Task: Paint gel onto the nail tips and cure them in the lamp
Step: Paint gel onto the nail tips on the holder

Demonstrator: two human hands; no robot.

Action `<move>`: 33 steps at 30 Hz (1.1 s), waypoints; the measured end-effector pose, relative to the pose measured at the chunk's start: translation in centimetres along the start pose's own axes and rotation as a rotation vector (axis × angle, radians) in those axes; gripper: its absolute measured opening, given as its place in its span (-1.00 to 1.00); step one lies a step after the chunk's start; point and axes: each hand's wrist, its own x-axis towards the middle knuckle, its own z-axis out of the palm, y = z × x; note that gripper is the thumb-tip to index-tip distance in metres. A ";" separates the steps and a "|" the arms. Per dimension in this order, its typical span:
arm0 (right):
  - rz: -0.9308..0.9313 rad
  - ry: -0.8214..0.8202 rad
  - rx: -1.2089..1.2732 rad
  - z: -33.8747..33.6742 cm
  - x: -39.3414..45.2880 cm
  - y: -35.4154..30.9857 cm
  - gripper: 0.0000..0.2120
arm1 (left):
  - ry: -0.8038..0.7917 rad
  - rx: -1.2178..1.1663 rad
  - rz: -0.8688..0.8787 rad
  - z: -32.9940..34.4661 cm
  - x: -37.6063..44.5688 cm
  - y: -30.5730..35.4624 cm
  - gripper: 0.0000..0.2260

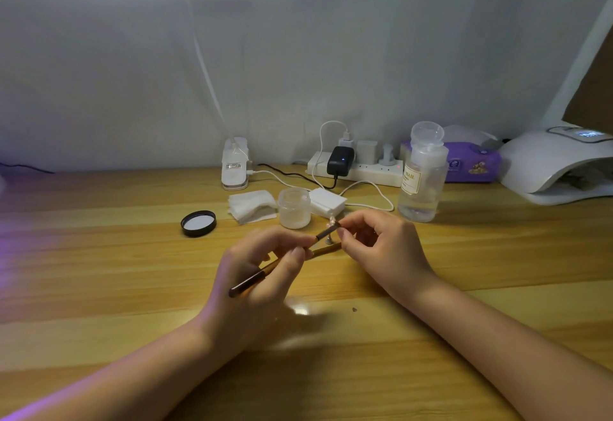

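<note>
I see the left hand [262, 274] gripping the gel brush [285, 259] and the right hand [378, 248] pinching what seems a clear nail tip [332, 221] above the table [99, 254], so strokes should be thin and steady.

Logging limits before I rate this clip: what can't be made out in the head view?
- Nail tip: too small and glary; gel coverage unreadable.
- Brush: bristle end hidden by the right hand; the left hand covers mid-handle.
- Curing lamp: cut by the right edge; its inside is shadowed.
- Pump bottle: label mostly unreadable.
</note>
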 end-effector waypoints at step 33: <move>0.039 -0.058 0.063 0.0 -0.1 0.3 -0.92 | 0.072 -0.083 -0.067 0.0 0.3 -0.7 -0.74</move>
